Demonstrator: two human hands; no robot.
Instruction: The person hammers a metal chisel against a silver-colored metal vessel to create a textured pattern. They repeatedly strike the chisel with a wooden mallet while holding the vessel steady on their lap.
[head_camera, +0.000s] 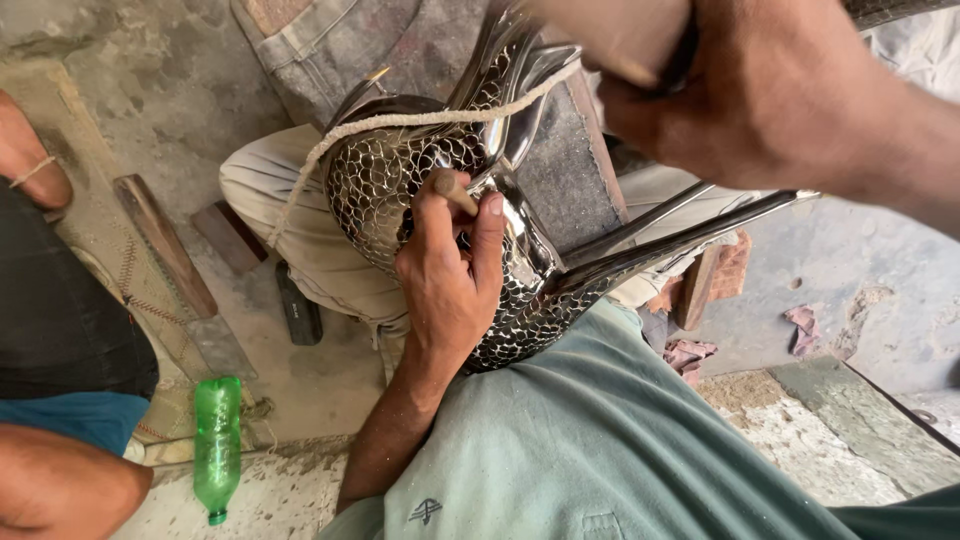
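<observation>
Far left there's another person's arm, and next to it one green plastic bottle lying on the concrete floor, with two dark wooden blocks above it. In the middle, the left hand has its fingers clamped on one small punch tool, tip against the shiny scaled metal figure on the lap; one cord loops over it. Top right, the right hand is closed round one hammer handle.
</observation>
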